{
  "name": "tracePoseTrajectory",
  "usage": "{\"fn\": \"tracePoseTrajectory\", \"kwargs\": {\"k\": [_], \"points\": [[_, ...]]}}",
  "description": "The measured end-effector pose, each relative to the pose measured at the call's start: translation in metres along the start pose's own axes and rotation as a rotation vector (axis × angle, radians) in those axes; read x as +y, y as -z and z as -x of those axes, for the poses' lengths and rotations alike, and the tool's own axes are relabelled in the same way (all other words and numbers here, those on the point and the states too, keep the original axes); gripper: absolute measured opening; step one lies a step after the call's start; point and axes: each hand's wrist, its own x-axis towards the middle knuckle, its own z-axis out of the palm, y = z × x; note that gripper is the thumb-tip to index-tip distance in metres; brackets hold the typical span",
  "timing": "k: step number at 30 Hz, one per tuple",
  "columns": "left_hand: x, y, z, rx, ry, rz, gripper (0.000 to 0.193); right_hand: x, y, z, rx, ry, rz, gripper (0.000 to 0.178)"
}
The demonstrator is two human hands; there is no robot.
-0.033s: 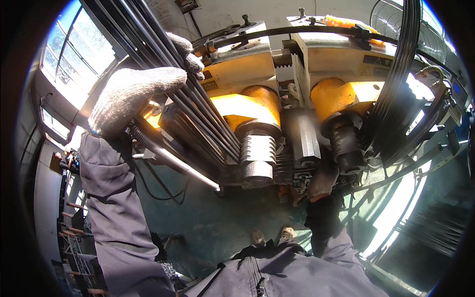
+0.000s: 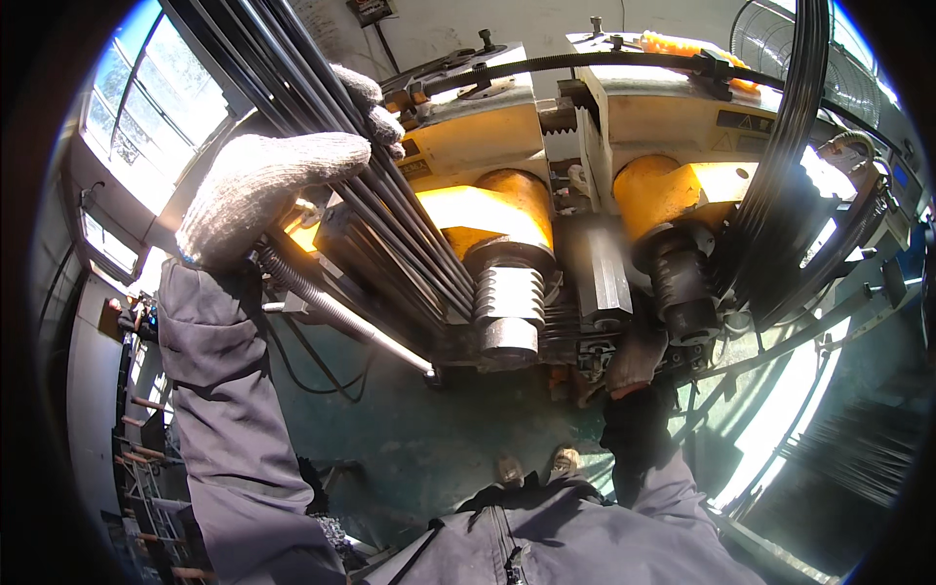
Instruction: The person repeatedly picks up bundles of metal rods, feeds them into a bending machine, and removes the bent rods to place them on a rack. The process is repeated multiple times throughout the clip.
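My left hand [image 2: 258,185], in a pale knitted glove, is closed round a slanting bundle of thin dark metal rods [image 2: 405,229]. Its thumb lies across the near side and the fingertips show beyond the rods. The lower rod ends come down beside a ribbed metal roller [image 2: 510,302] below a yellow machine arm [image 2: 487,214]. My gloved right hand [image 2: 636,359] reaches up beneath the machine, between a dark angular block [image 2: 598,273] and a second ribbed roller [image 2: 681,283]. Shadow and machine parts hide its fingers, so what it touches is unclear.
Another upright bundle of dark rods [image 2: 785,146] stands at the right. A flexible metal conduit [image 2: 322,304] slants down below my left hand. Above the arms, a black hose [image 2: 585,59] crosses the machine. More rods [image 2: 858,439] lie low at the right.
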Motion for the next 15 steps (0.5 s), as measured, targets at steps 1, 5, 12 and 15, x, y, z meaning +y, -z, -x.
{"fn": "tracePoseTrajectory", "kwargs": {"k": [1,5,12,15], "points": [[0.004,-0.002,0.0,0.009,0.009,0.011,0.028,0.0,0.001,0.0,0.009,-0.023,-0.03,0.038],[0.013,-0.016,-0.001,0.051,0.03,0.117,0.027,0.005,0.009,0.001,-0.01,-0.012,-0.003,0.029],[0.005,-0.01,-0.004,-0.136,-0.127,0.265,0.037,0.028,0.028,-0.003,-0.234,0.306,0.465,0.018],[0.007,-0.002,0.002,-0.126,-0.318,-0.065,0.028,0.044,0.044,-0.021,-0.281,0.544,0.715,0.018]]}}
